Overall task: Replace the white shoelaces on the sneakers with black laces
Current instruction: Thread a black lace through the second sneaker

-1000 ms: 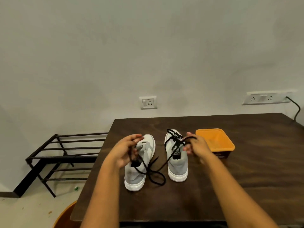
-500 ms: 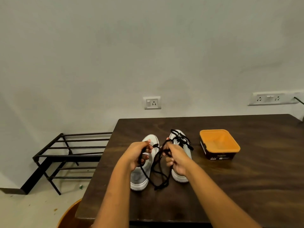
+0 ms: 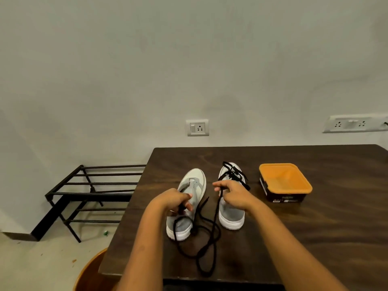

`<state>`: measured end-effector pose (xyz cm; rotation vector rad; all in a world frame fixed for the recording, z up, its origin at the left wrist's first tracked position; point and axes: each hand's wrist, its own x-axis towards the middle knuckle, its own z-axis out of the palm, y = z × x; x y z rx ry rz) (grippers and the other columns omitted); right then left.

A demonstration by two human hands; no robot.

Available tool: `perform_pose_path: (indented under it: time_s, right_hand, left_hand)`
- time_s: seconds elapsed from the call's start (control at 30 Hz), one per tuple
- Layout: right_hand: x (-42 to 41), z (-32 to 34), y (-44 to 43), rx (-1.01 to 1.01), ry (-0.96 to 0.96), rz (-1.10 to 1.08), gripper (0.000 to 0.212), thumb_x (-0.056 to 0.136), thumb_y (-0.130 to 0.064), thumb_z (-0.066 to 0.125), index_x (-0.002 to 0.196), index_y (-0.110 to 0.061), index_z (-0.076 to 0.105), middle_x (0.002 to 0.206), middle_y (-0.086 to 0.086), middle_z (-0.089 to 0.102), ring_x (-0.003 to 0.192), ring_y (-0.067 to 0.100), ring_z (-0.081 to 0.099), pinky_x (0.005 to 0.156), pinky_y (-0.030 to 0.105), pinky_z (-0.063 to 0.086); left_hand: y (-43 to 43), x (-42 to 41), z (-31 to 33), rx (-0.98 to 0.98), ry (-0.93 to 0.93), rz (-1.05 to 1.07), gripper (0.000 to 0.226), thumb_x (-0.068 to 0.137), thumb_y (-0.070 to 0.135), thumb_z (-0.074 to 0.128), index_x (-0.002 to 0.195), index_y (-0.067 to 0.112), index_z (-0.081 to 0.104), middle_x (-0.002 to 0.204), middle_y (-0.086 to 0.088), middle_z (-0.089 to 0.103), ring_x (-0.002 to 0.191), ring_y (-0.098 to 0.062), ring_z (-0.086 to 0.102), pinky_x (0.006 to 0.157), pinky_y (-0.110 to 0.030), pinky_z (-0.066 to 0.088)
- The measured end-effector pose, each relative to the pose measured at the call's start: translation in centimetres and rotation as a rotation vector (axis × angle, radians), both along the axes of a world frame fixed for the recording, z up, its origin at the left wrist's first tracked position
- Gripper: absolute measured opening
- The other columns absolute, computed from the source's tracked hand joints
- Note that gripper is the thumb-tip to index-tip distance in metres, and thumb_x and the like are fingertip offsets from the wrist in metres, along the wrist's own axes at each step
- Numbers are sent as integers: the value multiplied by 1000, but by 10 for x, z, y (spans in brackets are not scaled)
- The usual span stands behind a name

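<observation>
Head view: the left hand (image 3: pixel 178 201) curls its fingers round one stretch of the black lace (image 3: pixel 214 223), and the right hand (image 3: pixel 234 194) pinches another stretch between thumb and fingers, so both hold the same cord. They hover over the pair on the table (image 3: pixel 315 238). The left sneaker (image 3: pixel 196 179), beneath the left hand, shows bare eyelets. The right sneaker (image 3: pixel 231 215), at three o'clock of it, already carries black lacing across its tongue. From the hands the slack drops toward six o'clock in crossed loops, the lowest lying close to the table's near edge.

The trouble probably sits in that slack. Drawing the hands apart could cinch the crossings into a knot before any eyelet is threaded. A loop sliding off the edge would drag on the cord and leave uneven ends. Neither hand steadies the left sneaker, so a sharp pull may skid or tip it. The orange tub (image 3: pixel 283 181), at three o'clock, looks safely apart
</observation>
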<state>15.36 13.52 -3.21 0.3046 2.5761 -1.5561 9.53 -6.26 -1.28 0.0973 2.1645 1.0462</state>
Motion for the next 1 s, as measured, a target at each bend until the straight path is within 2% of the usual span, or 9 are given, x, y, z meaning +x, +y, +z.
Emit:
perform_pose_path:
  time_s: [0.1,0.2,0.33,0.43,0.53,0.67,0.83,0.9,1.0]
  right_hand:
    - [-7,1,-5,-270,106,-78,35,90,7,43,109,-11,66,98,0,66,92,7,61,74,10,47]
    - [-14,4,-12,-608,184,-201,22,98,-7,46,92,-7,68,80,5,65,66,8,59,63,14,50]
    - [-18,-11,-11,-545,180,-281,21,101,-6,40,111,-13,58,82,6,65,43,5,41,51,19,46]
    - [-17,-20,-8,-530,119,-292,29,101,0,34,114,-15,55,100,5,64,41,4,44,55,22,49]
    - [-18,-27,-8,-515,14,-308,37,95,9,30,107,-6,61,87,5,61,46,4,48,54,19,48]
    - [-16,-35,-14,-309,24,-268,24,94,3,45,100,-3,67,73,1,58,47,2,45,45,12,38]
    - [-15,-47,-19,140,171,-273,1,82,-8,72,82,-8,71,74,-5,62,70,2,55,57,3,38]
    - [-15,-51,-21,207,163,-291,6,85,-9,69,81,-11,65,78,-2,61,74,9,56,60,7,38]
    - [-16,-54,-24,376,102,-266,4,93,-12,55,91,-11,58,90,5,63,86,21,60,73,29,47]
  left_hand:
    - [10,-9,-9,-29,53,28,32,92,22,53,67,6,67,80,-13,68,69,-25,62,82,-33,52]
    - [26,-16,-26,-153,382,125,22,88,27,54,93,11,68,97,-16,70,88,-29,66,84,-33,54]
    - [43,-8,-48,-440,467,-96,53,95,37,47,143,17,37,124,-14,60,114,-31,56,95,-36,45]
    - [45,-5,-56,-572,463,-207,51,93,33,54,138,15,41,132,-9,56,120,-27,53,96,-34,43]
    - [40,-4,-49,-470,225,-353,52,91,29,60,135,12,38,134,-12,50,118,-29,51,98,-36,42]
    - [39,18,-52,-209,-206,-258,35,94,31,56,122,17,41,115,-12,50,75,-17,52,85,-38,48]
    - [52,31,-79,-74,113,51,47,86,41,59,124,14,56,123,-7,60,109,-24,57,91,-31,47]
    - [57,32,-83,56,103,193,39,81,34,59,112,10,62,111,-8,65,102,-23,60,90,-34,49]
    - [60,23,-87,258,31,325,14,83,13,55,93,9,64,91,-10,65,85,-21,59,77,-33,49]
